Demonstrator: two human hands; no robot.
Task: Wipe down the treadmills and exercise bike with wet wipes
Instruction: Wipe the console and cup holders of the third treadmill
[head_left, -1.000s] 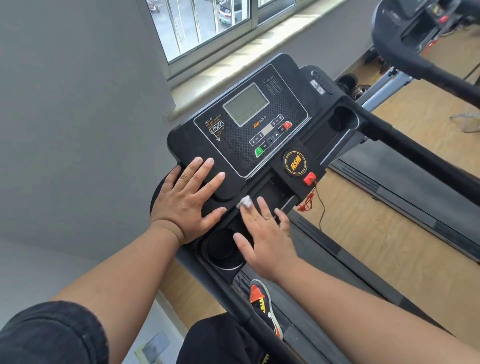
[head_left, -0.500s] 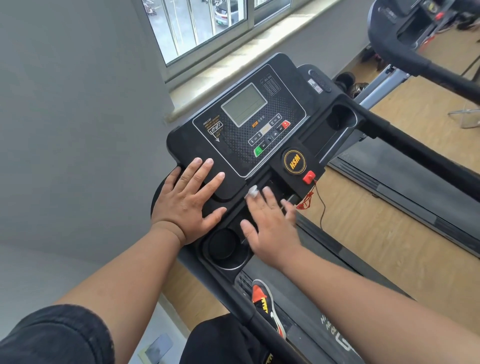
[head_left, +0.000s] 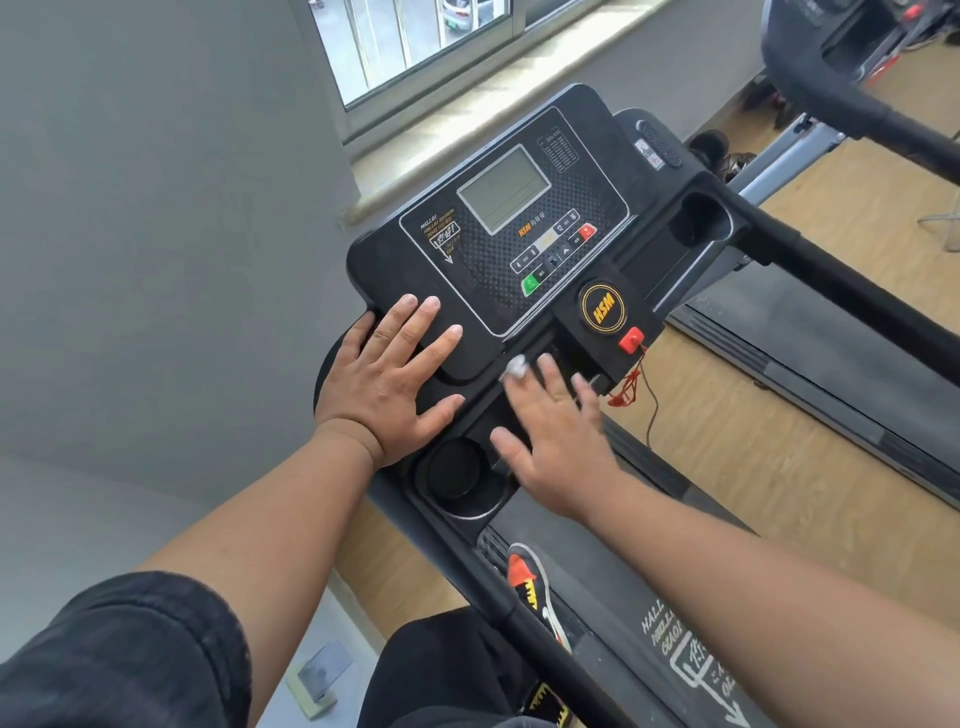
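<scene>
On the treadmill console (head_left: 519, 228), left hand (head_left: 387, 382) lies spread flat, bracing. Right hand (head_left: 553, 441) presses a balled wet wipe (head_left: 517, 367) under its fingertips into the near tray; I'd unfold it for coverage.

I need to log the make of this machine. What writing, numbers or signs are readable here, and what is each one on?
"HSM" in yellow: round badge on the treadmill console.
"HSM" in yellow, followed by small characters too blurred to read: under the screen.
"12" and "16": grey buttons by the red one.
"HALLO!": top line of the slanted sticker; its lower lines are blurred.
Small chart right of the screen: unreadable.
Print on the belt: begins "HALL", rest unclear.
</scene>
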